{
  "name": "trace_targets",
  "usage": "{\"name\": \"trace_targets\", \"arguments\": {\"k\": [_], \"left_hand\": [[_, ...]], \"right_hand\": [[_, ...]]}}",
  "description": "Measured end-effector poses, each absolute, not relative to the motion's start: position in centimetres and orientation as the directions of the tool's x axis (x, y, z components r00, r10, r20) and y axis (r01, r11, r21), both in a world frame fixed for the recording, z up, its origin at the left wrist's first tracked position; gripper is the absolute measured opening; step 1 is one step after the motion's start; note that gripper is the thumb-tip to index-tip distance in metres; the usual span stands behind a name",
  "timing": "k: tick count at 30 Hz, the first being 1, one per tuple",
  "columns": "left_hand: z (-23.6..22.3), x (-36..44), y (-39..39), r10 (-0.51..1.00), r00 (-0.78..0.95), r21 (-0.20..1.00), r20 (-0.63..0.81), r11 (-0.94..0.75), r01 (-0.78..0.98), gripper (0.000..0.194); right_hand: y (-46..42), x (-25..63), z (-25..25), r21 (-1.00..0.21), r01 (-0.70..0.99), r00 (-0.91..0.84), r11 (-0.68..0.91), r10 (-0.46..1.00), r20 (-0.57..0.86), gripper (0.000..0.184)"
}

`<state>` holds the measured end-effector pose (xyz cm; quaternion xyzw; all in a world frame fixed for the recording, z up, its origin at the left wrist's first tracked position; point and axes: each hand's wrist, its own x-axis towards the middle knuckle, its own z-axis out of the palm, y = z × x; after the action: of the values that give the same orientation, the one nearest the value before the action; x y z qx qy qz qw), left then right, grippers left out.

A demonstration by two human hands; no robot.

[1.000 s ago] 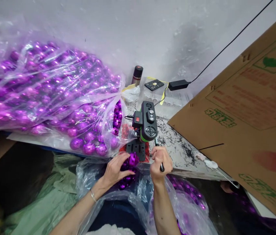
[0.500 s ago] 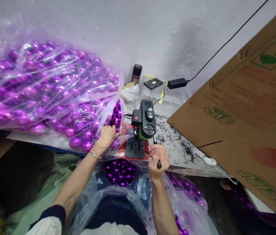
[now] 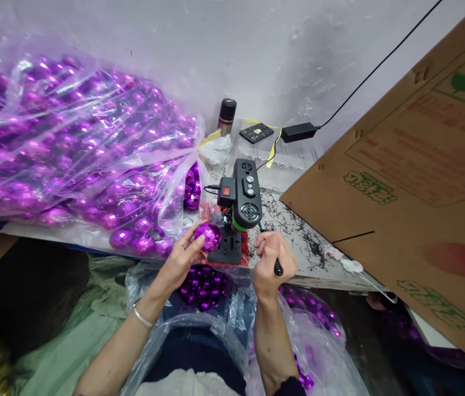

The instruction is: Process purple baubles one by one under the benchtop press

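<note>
Pinched in the fingers of my left hand (image 3: 180,258) is a shiny purple faceted ball (image 3: 209,237), just left of a small black bench drill press (image 3: 247,192). The ball hangs over the left edge of the black slotted base plate (image 3: 230,246). My right hand (image 3: 272,257) is wrapped round the drill press's lever handle (image 3: 278,268), whose black end pokes out below the fist. In front of me, at the table's edge, an open clear bag (image 3: 238,316) holds many purple balls (image 3: 204,287).
A big clear bag of purple balls (image 3: 92,148) lies on the left. Behind the drill press are a spray can (image 3: 226,115), a black keypad-like panel (image 3: 256,132) and a power adapter (image 3: 299,132). Black shavings (image 3: 302,231) litter the tabletop. A cardboard box (image 3: 414,181) leans in from the right.
My left hand has come out of the big bag's opening with a purple ball and moved to the base plate. My right hand stays on the lever, its fist turned slightly.
</note>
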<state>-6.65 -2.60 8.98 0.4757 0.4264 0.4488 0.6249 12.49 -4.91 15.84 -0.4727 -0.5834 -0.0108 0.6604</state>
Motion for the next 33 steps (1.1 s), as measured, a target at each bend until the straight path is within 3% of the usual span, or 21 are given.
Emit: {"name": "trace_targets", "arguments": {"k": [4,11,17,26,33], "left_hand": [[5.8,-4.0,-3.2,0.965,0.227,0.982,-0.134,0.160,-0.101,0.083],[3.2,-2.6,-1.0,0.990,0.010,0.973,0.139,-0.138,0.184,0.053],[1.4,-1.7,-0.7,0.962,0.044,0.877,0.271,-0.265,0.401,0.057],[1.0,-2.0,-0.1,0.917,0.185,0.793,0.355,-0.400,0.460,0.060],[0.4,-1.5,0.6,0.896,0.249,0.819,0.367,-0.439,0.370,0.062]], "right_hand": [[-4.8,12.4,17.2,-0.640,0.570,0.332,0.516,0.567,0.753,0.047],[-5.1,12.8,16.4,-0.584,0.591,0.262,0.556,0.552,0.792,0.040],[-5.3,13.0,16.1,-0.566,0.584,0.228,0.582,0.551,0.803,0.036],[-5.6,12.9,15.8,-0.533,0.630,0.207,0.565,0.539,0.816,0.034],[-5.9,12.8,14.4,-0.526,0.638,0.214,0.562,0.527,0.822,0.034]]}}
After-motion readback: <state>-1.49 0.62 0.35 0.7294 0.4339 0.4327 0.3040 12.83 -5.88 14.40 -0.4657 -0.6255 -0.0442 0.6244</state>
